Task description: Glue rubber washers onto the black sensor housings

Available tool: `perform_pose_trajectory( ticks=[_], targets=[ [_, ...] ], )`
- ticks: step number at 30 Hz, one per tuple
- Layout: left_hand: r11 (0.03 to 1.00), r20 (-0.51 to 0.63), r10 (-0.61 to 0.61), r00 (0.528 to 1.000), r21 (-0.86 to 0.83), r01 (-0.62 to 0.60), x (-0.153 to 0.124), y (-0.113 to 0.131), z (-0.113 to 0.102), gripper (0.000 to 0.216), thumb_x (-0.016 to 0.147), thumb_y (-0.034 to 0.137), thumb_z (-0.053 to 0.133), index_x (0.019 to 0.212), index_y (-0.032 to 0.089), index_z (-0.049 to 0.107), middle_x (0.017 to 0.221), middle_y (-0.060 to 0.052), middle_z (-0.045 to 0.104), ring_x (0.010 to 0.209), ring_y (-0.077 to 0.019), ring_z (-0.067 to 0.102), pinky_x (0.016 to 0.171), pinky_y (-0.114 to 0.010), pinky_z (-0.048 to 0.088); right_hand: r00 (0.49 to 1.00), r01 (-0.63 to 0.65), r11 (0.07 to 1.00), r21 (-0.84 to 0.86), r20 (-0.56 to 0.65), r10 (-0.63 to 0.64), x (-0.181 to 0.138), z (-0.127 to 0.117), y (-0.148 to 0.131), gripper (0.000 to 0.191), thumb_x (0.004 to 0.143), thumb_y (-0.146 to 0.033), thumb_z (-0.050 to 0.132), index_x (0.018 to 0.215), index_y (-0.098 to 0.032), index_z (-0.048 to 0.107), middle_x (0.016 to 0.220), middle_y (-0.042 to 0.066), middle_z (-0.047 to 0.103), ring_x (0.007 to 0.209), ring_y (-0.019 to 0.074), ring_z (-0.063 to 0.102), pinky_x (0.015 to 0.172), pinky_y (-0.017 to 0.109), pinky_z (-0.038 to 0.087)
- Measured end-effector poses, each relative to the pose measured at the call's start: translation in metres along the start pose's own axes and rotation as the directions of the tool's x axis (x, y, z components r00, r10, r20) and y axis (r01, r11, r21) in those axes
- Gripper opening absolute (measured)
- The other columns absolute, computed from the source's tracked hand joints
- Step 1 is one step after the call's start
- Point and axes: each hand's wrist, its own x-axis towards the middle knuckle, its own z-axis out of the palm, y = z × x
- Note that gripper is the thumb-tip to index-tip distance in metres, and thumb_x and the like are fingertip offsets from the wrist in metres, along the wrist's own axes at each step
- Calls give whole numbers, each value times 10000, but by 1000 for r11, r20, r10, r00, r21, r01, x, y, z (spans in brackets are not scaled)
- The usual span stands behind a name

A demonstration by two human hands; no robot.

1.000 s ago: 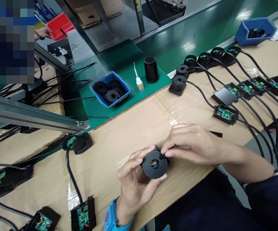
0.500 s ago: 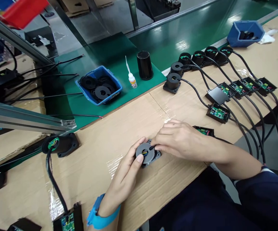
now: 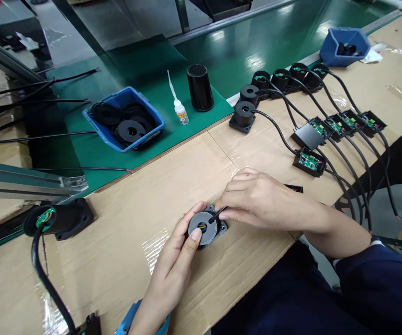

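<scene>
My left hand (image 3: pixel 176 253) is wrapped round a black round housing (image 3: pixel 204 229) on the cardboard-covered bench, its thumb on the grey disc-shaped cap. Coloured wires show in the hole at the middle of that cap. A black cable (image 3: pixel 216 215) comes out near the edge of the cap, and my right hand (image 3: pixel 253 197) pinches it between thumb and fingertips. The housing has a square flange with screw holes at its corners. Partly behind my right forearm lies a black box with a circuit board (image 3: pixel 294 188).
A blue bin (image 3: pixel 126 144) of black discs, a small white bottle (image 3: pixel 180 113) and a black cylinder (image 3: pixel 200 88) stand on the green mat. At right are several cabled housings (image 3: pixel 244 114) and boxes with circuit boards (image 3: pixel 310 160). Another cabled housing (image 3: pixel 66 218) lies at left.
The view has shifted, so most things sit further left. My left hand still holds the housing, and my right hand still pinches the cable, of which more shows above the cap.
</scene>
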Motion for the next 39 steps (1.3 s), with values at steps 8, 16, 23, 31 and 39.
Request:
perform_pose_trajectory(
  ticks=[8, 16, 23, 31, 39],
  targets=[
    [990, -39, 100, 994, 106, -95, -3, -4, -1, 461, 1068, 434, 387, 1523, 388, 449, 1573, 13, 526, 1468, -199, 477, 1245, -378, 374, 993, -69, 993, -96, 86, 77, -9, -9, 2, 235, 1075, -312, 512, 1216, -190, 655, 1074, 46, 749, 995, 201, 668, 1031, 410, 412],
    [354, 160, 706, 690, 764, -539, 3, 0, -14, 741, 820, 263, 822, 1480, 405, 518, 1422, -31, 601, 1322, -289, 551, 1174, -449, 391, 995, -41, 989, -142, 85, 54, -9, -13, 0, 207, 1079, -259, 475, 1073, -185, 668, 949, 25, 718, 908, 190, 648, 991, 402, 415],
    [341, 241, 679, 694, 733, -589, -1, 6, -6, 645, 841, 73, 748, 1434, 254, 570, 1289, -75, 660, 1259, -250, 600, 1071, -384, 483, 992, -16, 996, -93, 121, 28, -7, -13, 4, 190, 1062, -170, 476, 1044, -197, 663, 889, -17, 685, 854, 154, 626, 973, 363, 407],
    [566, 22, 650, 759, 652, -504, 4, -9, -5, 753, 828, 311, 825, 1486, 328, 460, 1400, -80, 602, 1300, -264, 605, 1073, -438, 537, 999, -7, 996, -85, 40, 11, -6, -3, 4, 202, 1063, -336, 541, 1119, -189, 667, 982, 16, 719, 925, 190, 637, 962, 378, 427],
    [706, -2, 451, 893, 612, -355, 5, -6, -10, 673, 844, 426, 795, 1411, 299, 456, 1284, -75, 722, 1253, -285, 672, 1182, -574, 413, 997, -15, 999, -42, 70, 18, -4, 3, 2, 207, 1060, -298, 534, 1161, -192, 680, 1001, 42, 740, 950, 211, 644, 945, 390, 455]
  ],
)
